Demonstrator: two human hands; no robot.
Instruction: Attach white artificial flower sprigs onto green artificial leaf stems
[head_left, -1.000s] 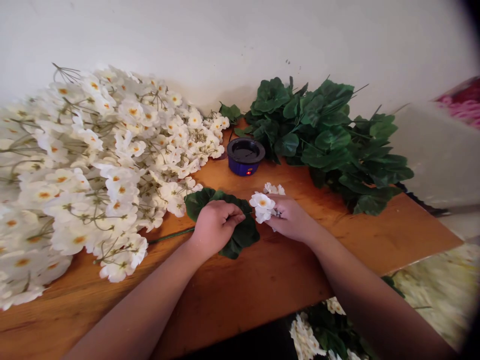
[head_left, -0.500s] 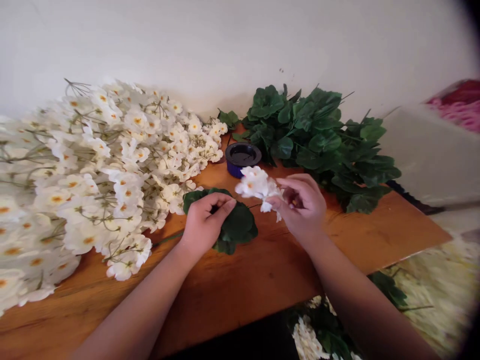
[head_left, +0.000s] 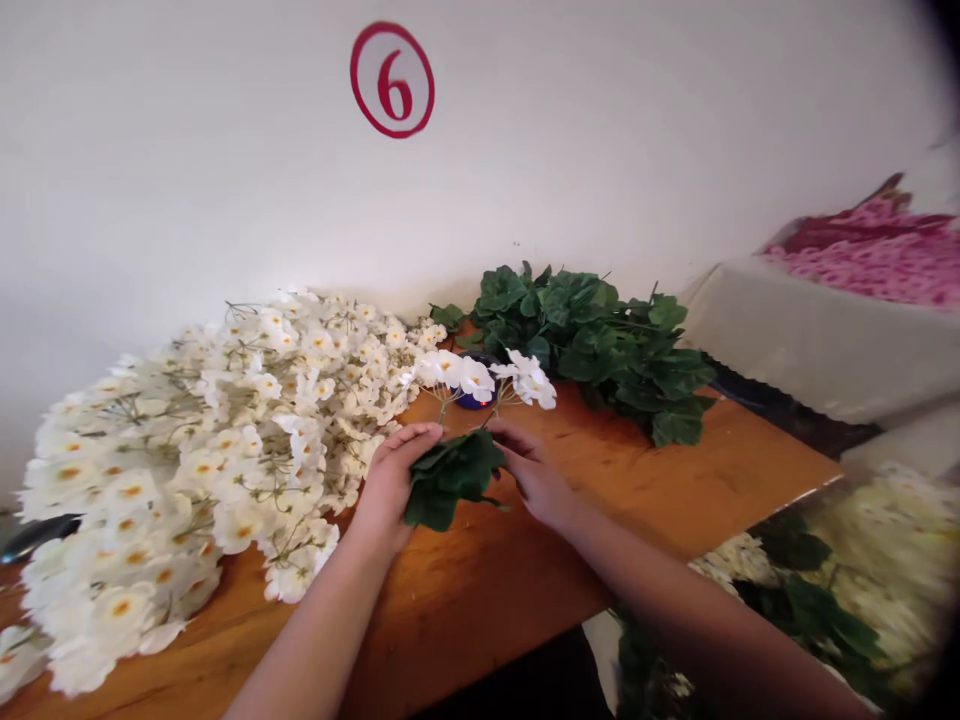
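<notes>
Left hand (head_left: 391, 482), fingers curled, grips leaves (head_left: 455, 478) and a sprig (head_left: 450, 370); right hand (head_left: 536, 475) pinches a second sprig (head_left: 528, 379), apparently joining them; next calls for steady alignment

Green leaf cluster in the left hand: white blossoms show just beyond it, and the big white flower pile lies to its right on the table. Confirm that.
One thing is wrong: the head view shows the big white flower pile to the left of the green leaf cluster, on the table. The rest stands.
</notes>
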